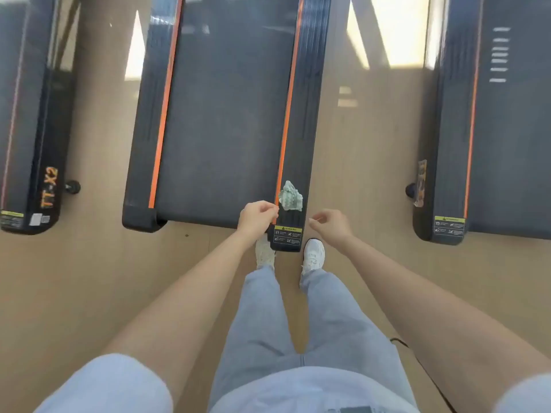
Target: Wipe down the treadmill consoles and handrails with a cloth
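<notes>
A crumpled pale green and white cloth [290,196] lies on the right side rail of the middle treadmill [220,120], near its rear end. My left hand [258,216] hovers just left of and below the cloth, fingers loosely curled, holding nothing. My right hand [329,225] hangs to the right of the rail, fingers loosely curled and apart, also holding nothing. Neither hand touches the cloth. No console or handrail is in view.
I stand on a wooden floor [89,278] behind the middle treadmill, white shoes at its rear corner. Another treadmill [29,129] marked TT-X2 is at the left and a third treadmill [489,129] at the right, with floor gaps between them.
</notes>
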Demonstrator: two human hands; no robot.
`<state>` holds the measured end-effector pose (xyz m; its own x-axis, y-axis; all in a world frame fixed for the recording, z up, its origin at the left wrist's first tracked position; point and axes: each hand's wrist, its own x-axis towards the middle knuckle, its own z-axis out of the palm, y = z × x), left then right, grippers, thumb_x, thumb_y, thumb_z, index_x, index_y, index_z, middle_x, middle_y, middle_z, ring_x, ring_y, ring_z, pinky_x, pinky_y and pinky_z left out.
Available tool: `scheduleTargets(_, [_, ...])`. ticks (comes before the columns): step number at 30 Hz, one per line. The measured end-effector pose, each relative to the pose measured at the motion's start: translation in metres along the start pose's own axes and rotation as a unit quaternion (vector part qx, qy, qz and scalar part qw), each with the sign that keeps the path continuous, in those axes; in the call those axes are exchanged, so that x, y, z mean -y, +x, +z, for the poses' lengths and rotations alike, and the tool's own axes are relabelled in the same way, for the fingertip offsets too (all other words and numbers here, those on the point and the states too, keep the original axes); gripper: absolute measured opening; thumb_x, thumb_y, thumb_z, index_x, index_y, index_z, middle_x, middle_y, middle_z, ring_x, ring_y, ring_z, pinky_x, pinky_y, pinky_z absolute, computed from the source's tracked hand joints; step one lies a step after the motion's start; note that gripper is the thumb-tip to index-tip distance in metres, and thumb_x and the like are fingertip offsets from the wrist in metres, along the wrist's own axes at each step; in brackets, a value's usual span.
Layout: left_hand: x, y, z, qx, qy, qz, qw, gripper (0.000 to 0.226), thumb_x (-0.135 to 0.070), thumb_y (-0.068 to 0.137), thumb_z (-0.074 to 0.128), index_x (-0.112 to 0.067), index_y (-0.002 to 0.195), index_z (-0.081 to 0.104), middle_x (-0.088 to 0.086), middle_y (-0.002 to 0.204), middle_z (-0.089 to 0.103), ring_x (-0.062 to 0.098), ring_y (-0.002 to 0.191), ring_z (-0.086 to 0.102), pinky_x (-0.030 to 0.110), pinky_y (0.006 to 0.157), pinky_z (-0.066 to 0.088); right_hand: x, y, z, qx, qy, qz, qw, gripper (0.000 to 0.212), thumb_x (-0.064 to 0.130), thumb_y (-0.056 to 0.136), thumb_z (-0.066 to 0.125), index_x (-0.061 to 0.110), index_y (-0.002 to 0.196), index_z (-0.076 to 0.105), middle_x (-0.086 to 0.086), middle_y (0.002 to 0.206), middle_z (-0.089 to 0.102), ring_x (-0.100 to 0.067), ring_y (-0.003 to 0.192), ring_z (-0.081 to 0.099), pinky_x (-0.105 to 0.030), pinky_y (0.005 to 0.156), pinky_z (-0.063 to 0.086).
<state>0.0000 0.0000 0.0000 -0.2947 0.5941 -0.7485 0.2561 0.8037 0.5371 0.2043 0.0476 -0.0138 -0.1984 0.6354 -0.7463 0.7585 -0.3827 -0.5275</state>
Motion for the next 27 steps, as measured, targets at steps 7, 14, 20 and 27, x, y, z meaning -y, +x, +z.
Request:
scheduleTargets(7, [0.016,0.092,0.028,0.076,0.025,0.005,0.997,0.039,-0.026,0.103,0.055,-0.029,0.142,0.055,0.000,0.128,0.064,0.018,0.115,0.058,0.031,0.090,0.048,-0.003,0.087,0.043,-0.010,0.002,0.044,0.999,0.038,0.035,0.093,0.069,0.012,0.123,0.063,-0.002,0.108,0.066,-0.023,0.103,0.063,-0.034,0.085,0.050])
scheduleTargets(14, [0.032,0.150,0.051,0.126,0.080,-0.036,0.988,0.048,-0.050,0.103,0.038,-0.052,0.151,0.039,0.005,0.162,0.036,0.037,0.149,0.024,0.054,0.121,0.018,-0.017,0.134,0.076,-0.075,0.011,0.075,0.994,0.022,0.029,0.094,0.068,0.014,0.109,0.061,0.002,0.097,0.060,-0.024,0.096,0.061,-0.032,0.079,0.044])
scheduleTargets(20, [0.022,0.150,0.042,0.111,0.018,-0.022,0.993,0.044,-0.034,0.106,0.047,-0.022,0.148,0.053,0.002,0.154,0.048,0.024,0.146,0.037,0.044,0.122,0.028,-0.012,0.125,0.067,-0.110,0.090,0.086,0.986,0.011,0.017,0.089,0.069,0.017,0.086,0.059,0.001,0.088,0.064,-0.020,0.085,0.059,-0.028,0.071,0.040])
scheduleTargets(27, [-0.020,0.089,0.001,0.095,0.005,0.111,0.989,0.037,-0.019,0.103,0.059,-0.022,0.139,0.059,-0.006,0.136,0.061,0.008,0.120,0.057,0.020,0.090,0.051,0.031,0.045,0.025,-0.113,0.229,-0.009,0.967,0.025,0.002,0.078,0.067,0.015,0.066,0.048,0.002,0.066,0.048,-0.011,0.061,0.040,-0.023,0.058,0.037])
